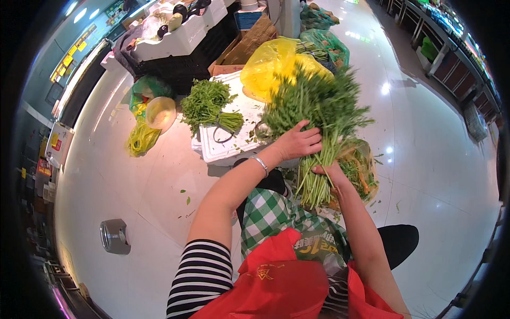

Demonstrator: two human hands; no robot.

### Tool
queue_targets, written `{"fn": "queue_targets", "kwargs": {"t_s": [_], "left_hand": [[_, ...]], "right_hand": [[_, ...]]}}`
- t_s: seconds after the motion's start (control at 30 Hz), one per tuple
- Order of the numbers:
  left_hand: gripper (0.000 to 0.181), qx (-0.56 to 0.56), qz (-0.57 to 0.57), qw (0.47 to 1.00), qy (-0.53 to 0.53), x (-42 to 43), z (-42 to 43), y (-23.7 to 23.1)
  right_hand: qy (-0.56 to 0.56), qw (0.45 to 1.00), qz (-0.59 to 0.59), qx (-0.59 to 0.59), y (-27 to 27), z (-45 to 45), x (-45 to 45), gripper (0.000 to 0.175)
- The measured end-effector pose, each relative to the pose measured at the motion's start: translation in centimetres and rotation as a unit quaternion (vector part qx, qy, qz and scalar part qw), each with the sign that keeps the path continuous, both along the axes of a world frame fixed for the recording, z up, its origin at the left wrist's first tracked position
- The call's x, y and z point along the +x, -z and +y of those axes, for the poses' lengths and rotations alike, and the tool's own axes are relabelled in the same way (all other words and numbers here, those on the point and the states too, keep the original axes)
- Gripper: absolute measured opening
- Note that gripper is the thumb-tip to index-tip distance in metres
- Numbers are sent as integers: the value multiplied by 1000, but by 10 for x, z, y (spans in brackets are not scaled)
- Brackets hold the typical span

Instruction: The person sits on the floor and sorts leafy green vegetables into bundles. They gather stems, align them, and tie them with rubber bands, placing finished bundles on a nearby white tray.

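Note:
A large bunch of feathery leafy greens (318, 99) is held in front of me, its leaves motion-blurred and its pale stems pointing down towards my lap. My right hand (334, 175) grips the stems low down, thumb across them. Higher up, my left hand (299, 141) curls its fingers around the left side of the bunch, where leaves meet stems. A second, tied bundle of greens (211, 103) lies on a white polystyrene box (211, 145) to the left. Beside that bundle is a dark loop of tie (223, 134). Leaf scraps dot the box top.
Behind the greens, a yellow plastic bag (263, 63) sits on the box. A clear bag of leaf trimmings (364, 171) stands right of my right hand. On the floor are a bowl (160, 113), a yellow-green bag (143, 137) and a grey stool-like object (115, 236).

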State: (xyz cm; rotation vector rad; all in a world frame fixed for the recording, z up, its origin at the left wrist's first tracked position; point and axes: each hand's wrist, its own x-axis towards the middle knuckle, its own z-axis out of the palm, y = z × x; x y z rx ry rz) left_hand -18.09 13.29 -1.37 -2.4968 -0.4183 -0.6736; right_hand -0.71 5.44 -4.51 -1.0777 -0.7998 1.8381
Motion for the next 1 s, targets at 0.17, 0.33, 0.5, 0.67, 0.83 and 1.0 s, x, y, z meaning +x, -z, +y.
{"fn": "queue_targets", "kwargs": {"t_s": [0.17,0.33,0.5,0.67,0.83,1.0], "left_hand": [[15,-142,81,983,-79,-15,-9,63],[49,-155,-7,973,-169,-30,-39,57],[51,-393,-528,680,-323,-36,-91,63],[58,-721,-666,-50,-186,-6,-105,88],[70,-812,-584,-18,11,17,-110,106],[47,-796,-601,1,70,21,-111,117]], "right_hand": [[-15,985,64,-159,42,-1,-16,37],[3,984,75,-161,60,-5,-17,42],[-4,987,40,-154,65,-5,-17,46],[-7,988,66,-140,70,-8,-16,49],[-23,993,-1,-117,53,-5,-8,55],[-107,974,-199,12,21,-4,15,58]]}}
